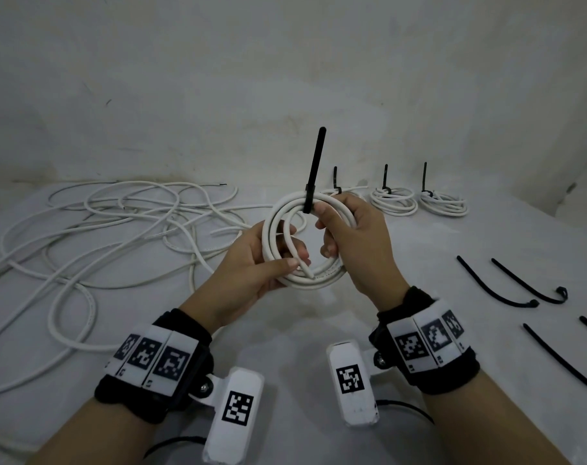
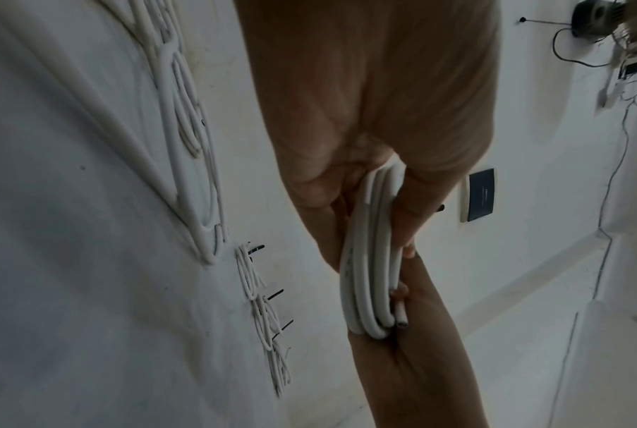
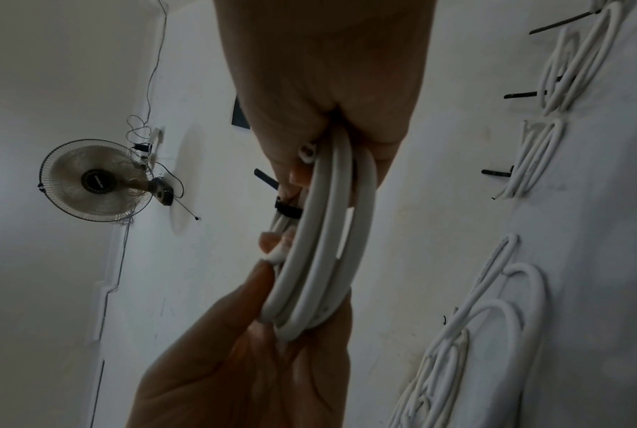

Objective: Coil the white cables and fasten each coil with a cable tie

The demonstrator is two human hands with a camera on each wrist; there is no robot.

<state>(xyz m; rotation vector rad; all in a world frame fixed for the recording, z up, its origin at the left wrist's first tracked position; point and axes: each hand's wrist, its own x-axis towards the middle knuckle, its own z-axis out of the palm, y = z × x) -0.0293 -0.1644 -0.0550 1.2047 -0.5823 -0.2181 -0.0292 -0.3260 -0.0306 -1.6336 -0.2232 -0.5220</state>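
A white cable coil [image 1: 278,226] hangs in the air between both hands above the table. My left hand [image 1: 268,260] grips its lower left side, thumb pressing the loops. My right hand [image 1: 339,226] holds the upper right of the coil [image 3: 324,246], fingers curled through the ring. A black cable tie [image 1: 315,166] is wrapped round the top of the coil, its tail pointing straight up. In the left wrist view the loops [image 2: 368,260] run edge-on between my fingers, one cut end showing at the bottom. In the right wrist view the tie's band [image 3: 287,210] crosses the loops.
Loose white cables [image 1: 110,229] sprawl over the left of the white table [image 1: 285,330]. Three tied coils [image 1: 392,199] lie in a row at the back right. Several spare black cable ties [image 1: 506,286] lie at the right. A wall fan [image 3: 93,179] shows behind.
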